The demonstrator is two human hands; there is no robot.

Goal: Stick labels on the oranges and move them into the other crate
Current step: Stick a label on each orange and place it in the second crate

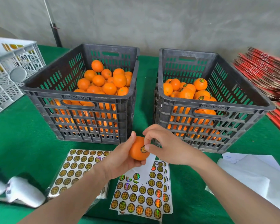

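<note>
My left hand (120, 156) grips an orange (137, 149) in front of the two black crates. A round gold label (143, 149) sits on the orange, and the thumb of my right hand (162, 144) presses on it, the other fingers curled above. The left crate (81, 94) holds unlabelled oranges (107, 80). The right crate (217, 107) holds oranges with labels (191, 91). Sheets of round gold labels (144, 196) lie on the green table under my hands; a fuller stack (76, 165) lies to their left.
A white lattice crate (11, 70) stands at the far left. Red flat cartons (268, 75) are stacked at the right. White paper sheets (252, 173) lie at the right front, and white foam sleeves (21, 191) at the left front. Green cloth (23, 139) covers the table.
</note>
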